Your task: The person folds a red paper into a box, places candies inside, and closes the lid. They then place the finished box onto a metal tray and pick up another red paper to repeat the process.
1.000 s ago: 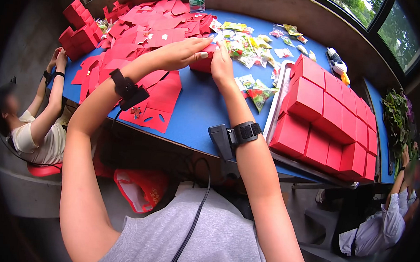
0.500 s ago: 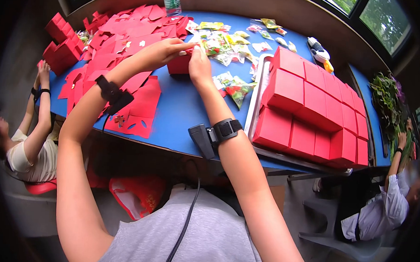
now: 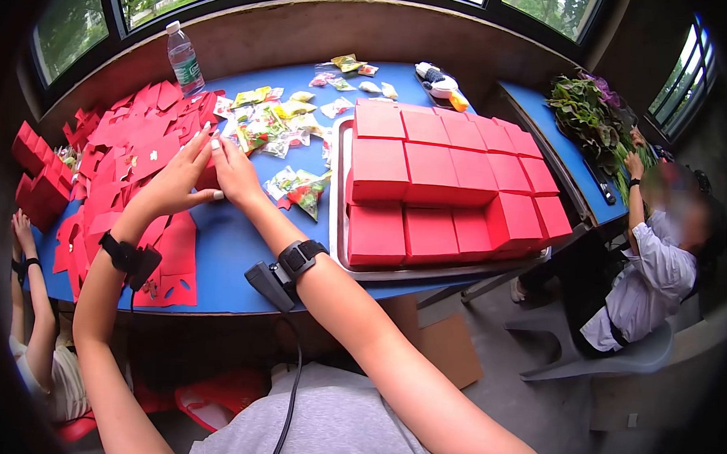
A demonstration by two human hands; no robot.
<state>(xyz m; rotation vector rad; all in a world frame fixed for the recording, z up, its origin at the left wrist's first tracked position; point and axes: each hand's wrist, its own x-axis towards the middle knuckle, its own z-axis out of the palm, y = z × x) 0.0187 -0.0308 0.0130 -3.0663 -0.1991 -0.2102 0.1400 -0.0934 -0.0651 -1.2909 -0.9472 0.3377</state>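
Observation:
A small red paper box sits between my two hands above the blue table, mostly hidden by them. My left hand is on its left side, fingers pointing away and thumb across its near side. My right hand closes in from the right, its fingertips near those of the left at the top. To the left lie many flat red box blanks, overlapping in a pile. Small packaged snacks are scattered just beyond and right of my hands.
Rows of finished red boxes fill a metal tray on the right. A water bottle stands at the back. Stacked red boxes are at far left. Co-workers sit at both sides; leafy greens lie on another table.
My view has swung to the right, so the table appears shifted left. My hands stay at the red box, and my left fingers have straightened along it.

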